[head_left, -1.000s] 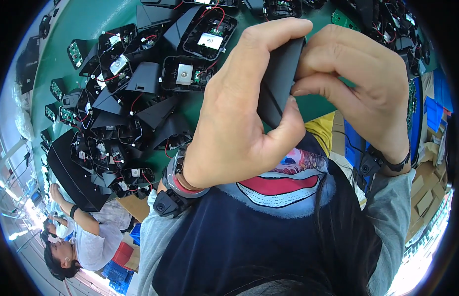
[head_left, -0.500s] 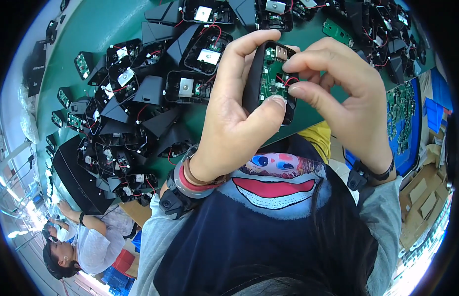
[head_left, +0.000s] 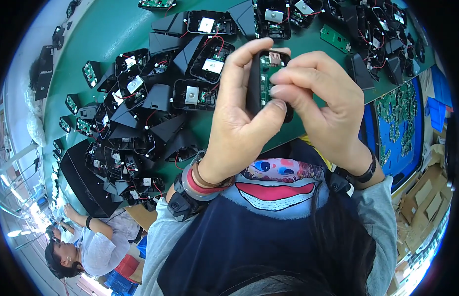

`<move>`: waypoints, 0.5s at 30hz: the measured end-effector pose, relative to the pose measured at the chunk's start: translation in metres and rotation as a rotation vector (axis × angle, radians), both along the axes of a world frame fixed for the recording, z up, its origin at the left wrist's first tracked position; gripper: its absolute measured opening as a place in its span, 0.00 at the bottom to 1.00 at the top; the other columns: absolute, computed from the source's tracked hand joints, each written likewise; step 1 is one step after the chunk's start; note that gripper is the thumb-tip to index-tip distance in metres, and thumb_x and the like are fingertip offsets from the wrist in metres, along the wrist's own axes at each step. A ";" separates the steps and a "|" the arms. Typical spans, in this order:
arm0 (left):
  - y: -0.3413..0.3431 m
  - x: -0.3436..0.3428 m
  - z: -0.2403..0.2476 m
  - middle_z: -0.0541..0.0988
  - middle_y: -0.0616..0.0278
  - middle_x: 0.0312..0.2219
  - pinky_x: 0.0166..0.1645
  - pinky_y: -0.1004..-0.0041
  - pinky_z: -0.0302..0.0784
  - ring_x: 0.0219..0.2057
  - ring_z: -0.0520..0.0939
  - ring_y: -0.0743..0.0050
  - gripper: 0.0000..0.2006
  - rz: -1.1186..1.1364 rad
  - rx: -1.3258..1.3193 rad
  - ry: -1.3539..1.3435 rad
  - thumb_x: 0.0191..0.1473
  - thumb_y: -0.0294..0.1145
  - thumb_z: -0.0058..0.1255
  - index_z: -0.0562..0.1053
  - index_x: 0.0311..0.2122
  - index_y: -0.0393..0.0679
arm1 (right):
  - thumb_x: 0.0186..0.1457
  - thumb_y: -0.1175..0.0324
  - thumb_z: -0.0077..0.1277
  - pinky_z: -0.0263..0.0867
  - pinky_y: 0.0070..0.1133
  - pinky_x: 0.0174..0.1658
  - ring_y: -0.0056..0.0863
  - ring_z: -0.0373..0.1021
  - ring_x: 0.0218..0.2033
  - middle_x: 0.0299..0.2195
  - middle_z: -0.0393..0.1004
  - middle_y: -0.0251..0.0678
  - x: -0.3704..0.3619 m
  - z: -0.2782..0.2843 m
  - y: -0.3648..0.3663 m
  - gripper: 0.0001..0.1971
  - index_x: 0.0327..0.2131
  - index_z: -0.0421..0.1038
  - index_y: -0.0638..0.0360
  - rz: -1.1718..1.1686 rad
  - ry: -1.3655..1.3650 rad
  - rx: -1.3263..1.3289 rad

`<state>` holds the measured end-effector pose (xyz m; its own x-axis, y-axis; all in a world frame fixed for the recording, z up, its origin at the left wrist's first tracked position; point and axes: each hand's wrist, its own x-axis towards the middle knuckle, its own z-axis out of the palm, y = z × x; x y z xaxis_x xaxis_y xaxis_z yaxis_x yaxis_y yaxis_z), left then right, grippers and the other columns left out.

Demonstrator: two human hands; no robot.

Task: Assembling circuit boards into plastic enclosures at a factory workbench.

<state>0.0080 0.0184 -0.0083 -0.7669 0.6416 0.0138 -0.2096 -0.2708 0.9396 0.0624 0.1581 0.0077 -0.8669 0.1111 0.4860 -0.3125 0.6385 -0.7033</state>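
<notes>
Black housing clamped in left hand; right hand at its circuit board

Left fingers curl around the housing's back and far end; left thumb presses its near end. The piece is held above the table, board side toward the right fingers, with a metal socket near the left index fingertip. Right thumb and fingertips are drawn together over the board; whether they pinch anything cannot be told, the spot being covered. Black shells lie crowded left of the left fingers. Beyond the right fingers lies a loose green board.
</notes>
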 end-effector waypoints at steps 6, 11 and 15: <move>-0.003 -0.001 0.002 0.66 0.50 0.51 0.52 0.75 0.67 0.49 0.71 0.69 0.33 0.019 0.004 -0.007 0.44 0.22 0.43 0.53 0.59 0.38 | 0.46 0.79 0.55 0.62 0.13 0.32 0.18 0.68 0.30 0.32 0.72 0.34 0.006 0.011 0.001 0.11 0.36 0.74 0.63 -0.031 -0.155 -0.093; 0.000 -0.001 0.000 0.66 0.56 0.48 0.54 0.73 0.63 0.47 0.69 0.73 0.30 0.012 0.031 0.016 0.44 0.19 0.44 0.56 0.56 0.39 | 0.47 0.82 0.55 0.63 0.11 0.33 0.15 0.68 0.31 0.34 0.73 0.34 0.011 0.008 0.001 0.10 0.36 0.73 0.66 -0.059 -0.244 -0.197; 0.000 0.000 -0.004 0.66 0.56 0.47 0.54 0.72 0.63 0.47 0.69 0.73 0.30 0.049 0.012 0.120 0.43 0.19 0.44 0.56 0.56 0.39 | 0.48 0.83 0.54 0.64 0.11 0.34 0.16 0.69 0.31 0.33 0.73 0.35 0.008 0.006 -0.004 0.09 0.35 0.72 0.68 -0.033 -0.306 -0.447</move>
